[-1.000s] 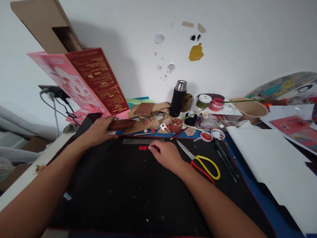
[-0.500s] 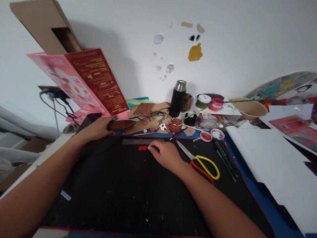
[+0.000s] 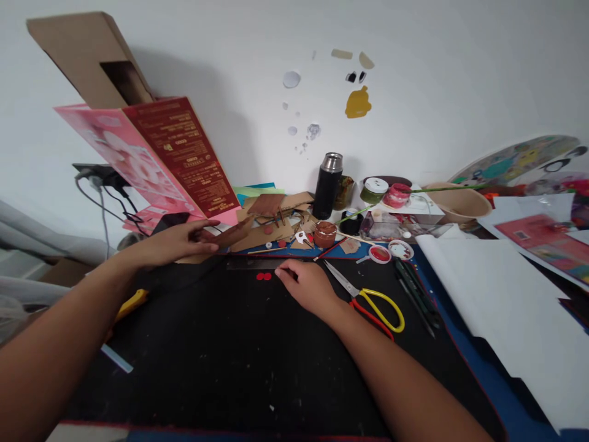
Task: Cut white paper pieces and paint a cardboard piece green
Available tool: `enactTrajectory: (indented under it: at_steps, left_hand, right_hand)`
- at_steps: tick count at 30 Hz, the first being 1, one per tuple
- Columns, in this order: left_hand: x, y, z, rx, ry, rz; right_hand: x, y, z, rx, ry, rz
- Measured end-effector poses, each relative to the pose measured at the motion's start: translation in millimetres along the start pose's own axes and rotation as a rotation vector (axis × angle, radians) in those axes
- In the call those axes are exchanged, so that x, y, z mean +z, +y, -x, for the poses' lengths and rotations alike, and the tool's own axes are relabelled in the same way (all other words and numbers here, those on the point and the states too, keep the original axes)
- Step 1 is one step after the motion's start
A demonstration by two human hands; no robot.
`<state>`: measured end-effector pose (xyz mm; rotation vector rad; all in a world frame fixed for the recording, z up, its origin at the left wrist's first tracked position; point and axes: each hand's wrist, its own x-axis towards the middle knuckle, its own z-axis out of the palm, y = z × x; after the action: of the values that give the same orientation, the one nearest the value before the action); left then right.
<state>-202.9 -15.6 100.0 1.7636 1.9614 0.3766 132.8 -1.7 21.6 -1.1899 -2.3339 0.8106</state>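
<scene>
My left hand point(image 3: 184, 242) hovers at the back left of the black mat point(image 3: 216, 368), its fingers apart, beside a brown cardboard piece point(image 3: 237, 233). Whether it touches that piece is hard to tell. My right hand point(image 3: 301, 282) rests on the mat with fingers curled and thumb near the index fingertip; anything between them is too small to make out. Just left of its fingertips lie two small red discs point(image 3: 264, 277). A clear ruler point(image 3: 248, 264) lies behind the discs. Scissors point(image 3: 363, 294) with yellow and red handles lie right of my right hand.
A pink and red box point(image 3: 184, 159) stands at the back left. Cardboard scraps point(image 3: 267, 205), a black flask point(image 3: 327, 187) and a brown paint jar point(image 3: 325, 234) line the back. A yellow-handled tool point(image 3: 133, 304) lies by my left forearm, white paper point(image 3: 497, 294) at the right.
My left hand has lifted and its fingers have spread from the brown cardboard. The yellow tool now shows beside the left forearm. My right hand stays in place; the view has shifted slightly.
</scene>
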Motion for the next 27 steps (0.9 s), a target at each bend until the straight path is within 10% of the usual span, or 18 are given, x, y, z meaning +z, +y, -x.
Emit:
enactTrajectory:
  at_steps: [7, 27]
  left_hand:
    - [6.9, 28, 21, -0.047, -0.155, 0.390]
    - [22.9, 40, 22, -0.051, 0.008, 0.393]
  right_hand:
    - [1, 2, 0, -0.015, 0.022, -0.030]
    - [2, 4, 0, -0.022, 0.036, -0.059]
